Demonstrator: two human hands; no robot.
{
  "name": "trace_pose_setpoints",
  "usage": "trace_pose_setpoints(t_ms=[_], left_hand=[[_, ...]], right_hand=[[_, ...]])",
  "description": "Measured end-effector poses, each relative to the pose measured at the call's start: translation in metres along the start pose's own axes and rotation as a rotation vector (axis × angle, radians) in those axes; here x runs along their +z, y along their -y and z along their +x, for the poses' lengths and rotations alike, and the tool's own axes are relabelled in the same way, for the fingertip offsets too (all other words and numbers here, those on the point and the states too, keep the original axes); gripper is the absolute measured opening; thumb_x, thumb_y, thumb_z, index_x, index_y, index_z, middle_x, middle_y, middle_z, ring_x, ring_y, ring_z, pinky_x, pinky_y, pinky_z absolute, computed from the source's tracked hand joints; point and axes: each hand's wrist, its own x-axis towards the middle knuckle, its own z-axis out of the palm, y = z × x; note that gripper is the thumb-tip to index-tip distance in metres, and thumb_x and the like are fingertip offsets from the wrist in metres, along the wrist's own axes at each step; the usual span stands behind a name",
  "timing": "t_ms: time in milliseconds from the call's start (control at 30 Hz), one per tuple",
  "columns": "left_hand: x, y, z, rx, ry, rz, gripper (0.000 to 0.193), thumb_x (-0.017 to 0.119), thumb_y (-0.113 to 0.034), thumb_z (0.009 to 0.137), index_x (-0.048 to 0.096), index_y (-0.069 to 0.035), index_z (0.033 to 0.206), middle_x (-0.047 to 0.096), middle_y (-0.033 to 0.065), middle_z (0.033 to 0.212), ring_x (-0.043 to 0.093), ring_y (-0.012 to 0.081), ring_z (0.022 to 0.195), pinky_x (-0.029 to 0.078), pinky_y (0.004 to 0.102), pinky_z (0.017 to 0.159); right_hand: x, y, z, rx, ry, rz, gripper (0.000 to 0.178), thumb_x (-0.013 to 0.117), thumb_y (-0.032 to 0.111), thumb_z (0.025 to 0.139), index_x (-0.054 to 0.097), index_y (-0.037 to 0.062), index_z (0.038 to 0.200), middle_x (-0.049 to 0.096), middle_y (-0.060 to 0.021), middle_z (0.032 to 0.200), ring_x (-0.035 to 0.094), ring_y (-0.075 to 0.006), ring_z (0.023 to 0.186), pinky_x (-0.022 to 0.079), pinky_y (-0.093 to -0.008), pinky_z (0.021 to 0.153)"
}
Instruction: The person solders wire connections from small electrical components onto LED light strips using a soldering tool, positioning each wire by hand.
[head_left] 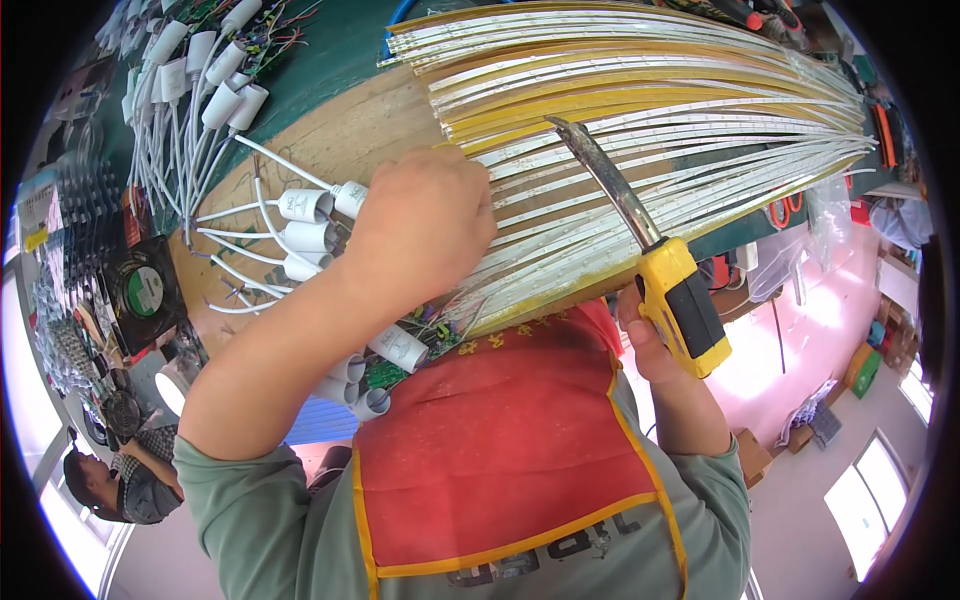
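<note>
My left hand [430,225] is closed over the left ends of the LED strips [580,215], its knuckles up. Whatever its fingers pinch is hidden under the hand. In my right hand [650,345] is a soldering iron [690,305] with a yellow and black grip, a metal barrel and a dark bent tip. The tip points up and left, over the strips. White cylindrical housings [305,205] with white cables lie just left of my left hand. More housings [398,348] and small green circuit boards with wires sit below my left wrist.
A brown board [340,125] lies on the green tabletop [320,50]. Bundled white housings [210,85] with cables lie at the far left, and a black fan [143,290] stands at the left edge. Another person [125,475] is at lower left. Cartons [752,458] sit on the floor at right.
</note>
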Motion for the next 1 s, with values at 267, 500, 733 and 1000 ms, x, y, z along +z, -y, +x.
trace_pose_setpoints(t_ms=[267, 500, 733, 1000], left_hand=[[-0.013, 0.004, -0.005, 0.063, 0.057, -0.020, 0.011, 0.067, -0.011, 0.078, 0.066, -0.003, 0.085, 0.065, 0.0161, 0.086, 0.062, 0.0386, 0.089, 0.049, 0.0478, 0.081], [-0.042, 0.016, -0.020, 0.210, 0.088, 0.111, 0.018, 0.069, -0.013, 0.080, 0.065, -0.007, 0.097, 0.065, 0.0114, 0.091, 0.060, 0.0340, 0.091, 0.047, 0.0437, 0.081], [-0.090, 0.007, -0.051, 0.310, 0.201, 0.191, 0.021, 0.072, -0.011, 0.079, 0.067, -0.010, 0.100, 0.059, 0.0056, 0.084, 0.059, 0.0302, 0.086, 0.045, 0.0431, 0.077], [-0.097, 0.001, -0.070, 0.273, 0.342, 0.080, 0.031, 0.077, -0.023, 0.077, 0.068, -0.009, 0.103, 0.061, 0.0065, 0.087, 0.062, 0.0307, 0.089, 0.047, 0.0423, 0.079]], right_hand=[[-0.002, -0.003, 0.001, -0.028, -0.015, 0.136, 0.041, 0.072, 0.030, 0.089, 0.056, 0.0002, 0.112, 0.054, -0.0011, 0.079, 0.051, -0.0109, 0.067, 0.042, -0.0270, 0.060], [-0.006, -0.001, 0.000, -0.036, -0.026, 0.241, 0.035, 0.073, 0.013, 0.086, 0.059, -0.0039, 0.113, 0.061, -0.0056, 0.082, 0.057, -0.0128, 0.071, 0.046, -0.0276, 0.063], [-0.004, 0.016, 0.003, -0.006, -0.013, 0.351, 0.034, 0.077, 0.015, 0.085, 0.060, -0.0030, 0.109, 0.061, -0.0051, 0.081, 0.055, -0.0120, 0.068, 0.044, -0.0258, 0.059], [0.005, 0.022, 0.015, -0.042, -0.029, 0.288, 0.030, 0.076, 0.020, 0.086, 0.062, 0.0017, 0.104, 0.059, -0.0026, 0.081, 0.056, -0.0131, 0.071, 0.044, -0.0257, 0.063]])
